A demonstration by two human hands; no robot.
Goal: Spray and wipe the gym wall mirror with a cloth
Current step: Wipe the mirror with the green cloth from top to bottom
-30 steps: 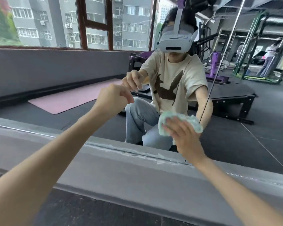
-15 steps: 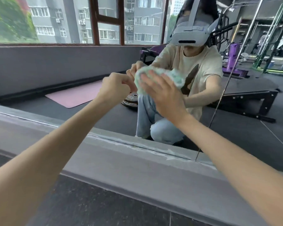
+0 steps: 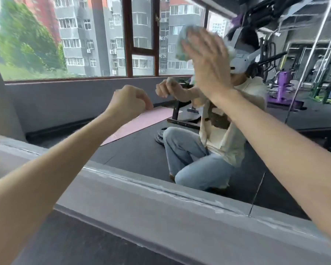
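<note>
**While the cloth is only being pressed flat, a slip is being risked**

Because the cloth (image 3: 182,45) is being held against the mirror (image 3: 55,104) only by the flat palm and straight fingers of the right hand (image 3: 205,62), and is not being gripped, it is probably being left free to slide out from under that hand. Bunched fabric is being shown just beyond the fingertips, up and to the left of them. Pressure is therefore likely being spread unevenly, and streaks could be left where folds are being dragged. This hand is being blurred in the picture, which suggests a fast stroke. Such a stroke is judged the likeliest cause of the cloth being dropped towards the ledge (image 3: 161,213) well below the hand.

The left hand (image 3: 130,104) is being held lower than the right hand and to its left, curled into a loose fist close to the glass. Nothing is being clearly shown inside it, and no spray bottle is being seen near either hand. If those knuckles are being brushed against the glass, fresh smudges could be left on it.
</note>
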